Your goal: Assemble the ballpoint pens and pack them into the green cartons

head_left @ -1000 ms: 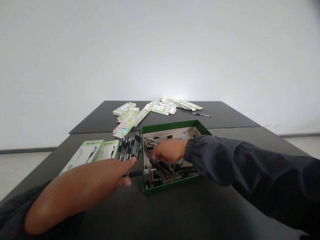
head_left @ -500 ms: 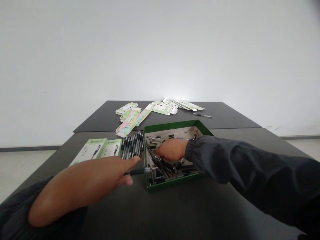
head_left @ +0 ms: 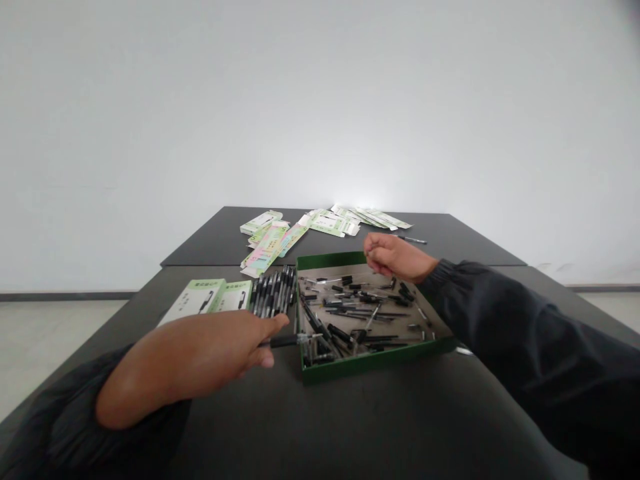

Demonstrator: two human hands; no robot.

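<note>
My left hand [head_left: 240,340] is closed around a black pen [head_left: 286,341], whose bare tip points right towards the green-rimmed box [head_left: 380,365]. Loose pen parts and caps [head_left: 360,310] lie scattered inside that box. Over the box's far right part is my right hand [head_left: 397,257], raised with its fingers curled together; whatever they may hold is hidden. A row of assembled black pens [head_left: 273,292] rests left of the box, just beyond my left hand.
Two printed pen boxes [head_left: 197,297] lie at the left, partly behind my left forearm. On the far table [head_left: 200,237] are flattened green and white cartons [head_left: 327,222], several more to their right, and a single pen [head_left: 415,240].
My right hand has lifted out of the box and moved back and right, uncovering the parts inside. My left hand keeps hold of the pen. The view has shifted slightly.
</note>
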